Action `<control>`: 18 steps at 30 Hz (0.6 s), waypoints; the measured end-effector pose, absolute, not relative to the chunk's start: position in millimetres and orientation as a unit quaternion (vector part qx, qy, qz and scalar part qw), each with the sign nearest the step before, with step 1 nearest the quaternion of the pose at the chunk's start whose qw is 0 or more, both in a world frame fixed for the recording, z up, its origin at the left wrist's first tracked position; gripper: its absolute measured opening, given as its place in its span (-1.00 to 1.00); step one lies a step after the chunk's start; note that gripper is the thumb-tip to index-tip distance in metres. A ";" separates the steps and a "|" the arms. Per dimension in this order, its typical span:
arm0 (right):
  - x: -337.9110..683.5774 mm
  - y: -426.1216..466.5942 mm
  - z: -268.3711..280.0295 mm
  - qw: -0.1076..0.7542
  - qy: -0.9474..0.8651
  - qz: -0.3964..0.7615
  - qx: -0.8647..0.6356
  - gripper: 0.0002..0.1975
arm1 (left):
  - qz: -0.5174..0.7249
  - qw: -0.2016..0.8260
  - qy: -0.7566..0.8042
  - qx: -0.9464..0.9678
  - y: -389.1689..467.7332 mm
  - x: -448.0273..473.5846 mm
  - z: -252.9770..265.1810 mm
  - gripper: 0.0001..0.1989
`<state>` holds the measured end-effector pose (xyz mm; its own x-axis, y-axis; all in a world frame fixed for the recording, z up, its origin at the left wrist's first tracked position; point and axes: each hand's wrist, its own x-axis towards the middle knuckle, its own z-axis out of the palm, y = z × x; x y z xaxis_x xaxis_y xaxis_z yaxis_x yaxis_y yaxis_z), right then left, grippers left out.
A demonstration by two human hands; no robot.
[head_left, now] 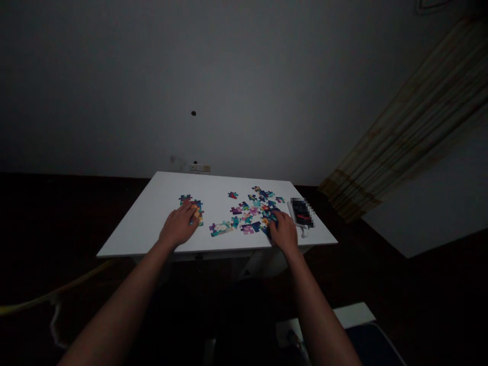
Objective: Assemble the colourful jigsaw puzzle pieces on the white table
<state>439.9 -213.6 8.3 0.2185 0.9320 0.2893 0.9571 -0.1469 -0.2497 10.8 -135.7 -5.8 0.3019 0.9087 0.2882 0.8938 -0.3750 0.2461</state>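
Observation:
Jigsaw puzzle pieces lie on a white table. My left hand point(178, 226) rests at the left on a joined puzzle section point(198, 204), covering its lower left part. Its fingers are stretched over the section. My right hand point(284, 231) is at the right edge of a spread of loose puzzle pieces point(253, 210), fingers apart and touching dark pieces there. Whether a piece sits under those fingertips is hard to make out. Between the hands lies a pale joined strip point(221, 229) with a white figure. A single red and teal puzzle piece point(233, 195) lies apart, farther back.
A phone-like dark object point(303, 212), partly pixelated, lies at the table's right side with a white strap point(304, 232). The white table point(133, 223) has its far edge near a grey wall with sockets point(200, 168). A curtain point(400, 117) hangs at the right.

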 end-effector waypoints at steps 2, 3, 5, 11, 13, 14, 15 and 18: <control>438.3 -190.4 20.2 0.189 -0.642 -0.027 -0.742 -0.47 | 0.194 0.018 0.562 0.804 -136.0 10.8 -6.9 -0.45; 438.5 -176.3 26.6 0.182 -0.648 -0.021 -0.739 -0.48 | 0.195 0.018 0.563 0.803 -136.2 10.8 -7.4 -0.45; 441.7 -145.3 38.5 0.159 -0.654 -0.010 -0.739 -0.49 | 0.196 0.018 0.566 0.801 -136.8 10.9 -7.9 -0.44; 462.8 -72.8 47.9 0.059 -0.703 0.008 -0.708 -0.44 | 0.192 0.014 0.567 0.801 -137.6 11.1 -6.7 -0.45; 467.8 -66.0 43.2 0.031 -0.702 0.006 -0.712 -0.43 | 0.196 0.014 0.566 0.801 -137.1 10.4 -7.8 -0.45; 469.4 -65.9 40.7 0.021 -0.691 0.002 -0.722 -0.42 | 0.199 0.016 0.565 0.801 -136.8 10.0 -8.7 -0.45; 470.3 -67.4 38.5 0.014 -0.676 -0.003 -0.736 -0.42 | 0.203 0.018 0.563 0.801 -136.5 9.6 -9.5 -0.46; 469.7 -78.1 35.5 -0.003 -0.637 -0.023 -0.771 -0.43 | 0.209 0.022 0.557 0.803 -135.7 9.1 -11.5 -0.47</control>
<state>469.7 -78.1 35.5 0.1885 0.9816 0.0306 0.9813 -0.1895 0.0338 9.1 -135.7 -11.5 0.2907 0.9044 0.3123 0.8863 -0.3775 0.2681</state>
